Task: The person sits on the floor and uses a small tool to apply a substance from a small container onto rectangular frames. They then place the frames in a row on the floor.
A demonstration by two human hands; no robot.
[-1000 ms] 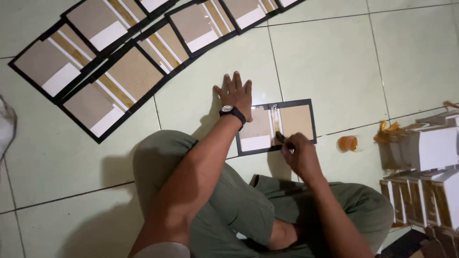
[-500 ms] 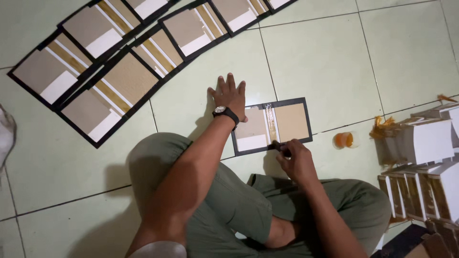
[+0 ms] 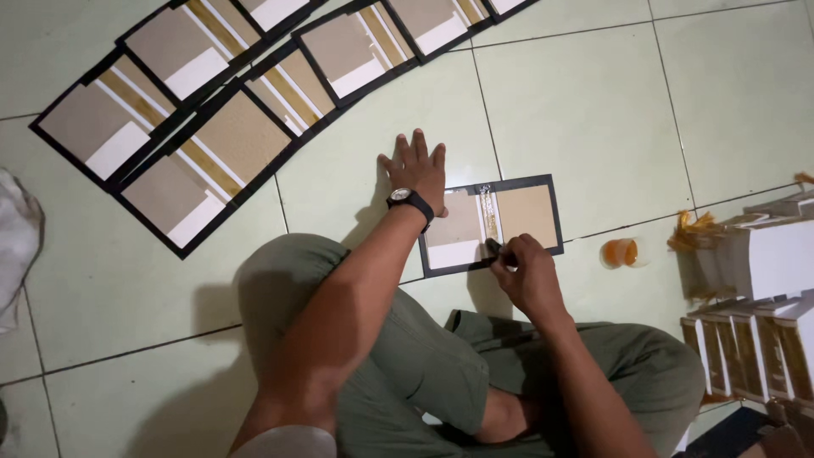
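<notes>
I am sitting cross-legged on a pale green tiled floor [image 3: 593, 102], looking down at my own arms. Just in front of my knees a black-bordered rectangular card with tan and white panels [image 3: 492, 225] is lying flat on the tiles. My left hand [image 3: 417, 170], a black wristwatch [image 3: 410, 200] on its wrist, is pressing down flat with fingers spread, its heel touching the card's left edge. My right hand [image 3: 527, 270] is resting at the card's near edge, its grip closed around a small dark tool [image 3: 494, 248] whose tip is touching the narrow gold strip [image 3: 487, 212] down the card's middle. Far to the left, a row of similar black-bordered cards [image 3: 212, 127] is lying overlapped in an arc. To the right, a small orange-filled clear container [image 3: 621, 252] is sitting on the floor, with stacked white and gold pieces [image 3: 755, 280] beyond it.
</notes>
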